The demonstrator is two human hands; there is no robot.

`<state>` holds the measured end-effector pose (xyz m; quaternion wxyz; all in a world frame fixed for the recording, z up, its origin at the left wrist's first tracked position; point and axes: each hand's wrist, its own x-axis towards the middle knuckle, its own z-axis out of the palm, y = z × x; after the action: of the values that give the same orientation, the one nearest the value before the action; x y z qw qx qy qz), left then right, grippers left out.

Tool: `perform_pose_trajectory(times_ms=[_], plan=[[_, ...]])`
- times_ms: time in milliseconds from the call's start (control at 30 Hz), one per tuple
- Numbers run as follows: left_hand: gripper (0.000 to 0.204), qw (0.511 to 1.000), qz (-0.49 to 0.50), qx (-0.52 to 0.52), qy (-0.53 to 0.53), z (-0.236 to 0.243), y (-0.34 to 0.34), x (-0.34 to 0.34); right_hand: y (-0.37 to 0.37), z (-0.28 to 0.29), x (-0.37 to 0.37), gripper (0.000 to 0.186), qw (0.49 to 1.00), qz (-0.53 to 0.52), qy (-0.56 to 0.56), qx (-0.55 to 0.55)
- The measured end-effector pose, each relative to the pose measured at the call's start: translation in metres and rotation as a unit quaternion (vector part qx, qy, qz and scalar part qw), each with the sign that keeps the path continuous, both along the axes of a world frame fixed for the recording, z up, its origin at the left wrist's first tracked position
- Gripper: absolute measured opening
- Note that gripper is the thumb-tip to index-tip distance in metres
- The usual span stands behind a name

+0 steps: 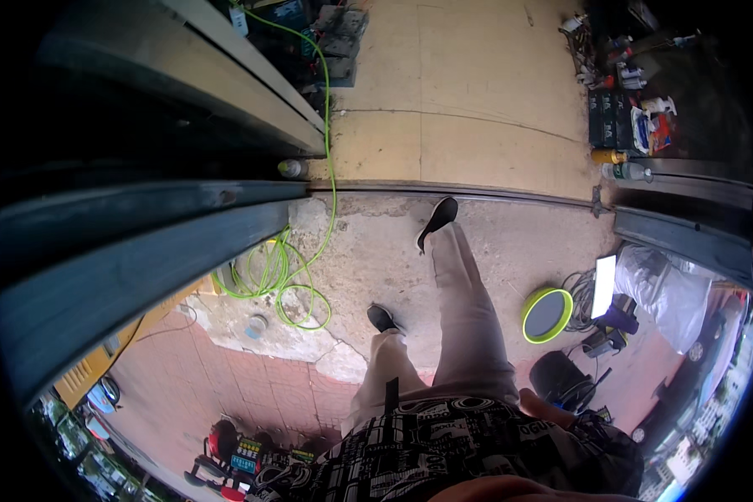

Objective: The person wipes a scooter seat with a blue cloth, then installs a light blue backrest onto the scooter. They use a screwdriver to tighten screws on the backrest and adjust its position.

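Part of my bare right arm or hand (546, 408) shows beside my right hip, below the dark patterned sleeve. Its fingers cannot be made out, and nothing is visibly held in it. My left hand is out of view. On the ground to the right, closest to the right arm, stands a black rounded container (558, 376) with a dark cable or tube by it. A round lime-rimmed basin (546, 315) with a grey inside sits farther ahead. My legs are mid-stride, with the right shoe (440, 219) close to the door track and the left shoe (382, 318) behind it.
A metal door track (477, 194) crosses ahead, before a tan floor (485, 75). A lime-green hose (278, 272) lies coiled at left and runs over the track. Dark boxes (612, 117) and bottles stand at far right. White plastic sheeting (657, 289) hangs at right.
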<state>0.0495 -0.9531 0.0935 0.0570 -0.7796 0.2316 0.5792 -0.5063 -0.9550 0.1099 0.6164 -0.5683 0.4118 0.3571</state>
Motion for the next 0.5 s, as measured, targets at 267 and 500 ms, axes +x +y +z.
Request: perform_pose_trajectory(times_ms=[267, 500], plan=[[0.035, 0.994, -0.081, 0.064, -0.036, 0.077, -0.191, 0.027, -0.204, 0.059, 0.036, 0.021, 0.764, -0.507, 0.381, 0.124], [0.034, 0.966, -0.248, -0.067, -0.021, 0.056, -0.403, -0.013, -0.312, 0.053, -0.004, 0.015, 0.705, -0.634, 0.294, 0.12]])
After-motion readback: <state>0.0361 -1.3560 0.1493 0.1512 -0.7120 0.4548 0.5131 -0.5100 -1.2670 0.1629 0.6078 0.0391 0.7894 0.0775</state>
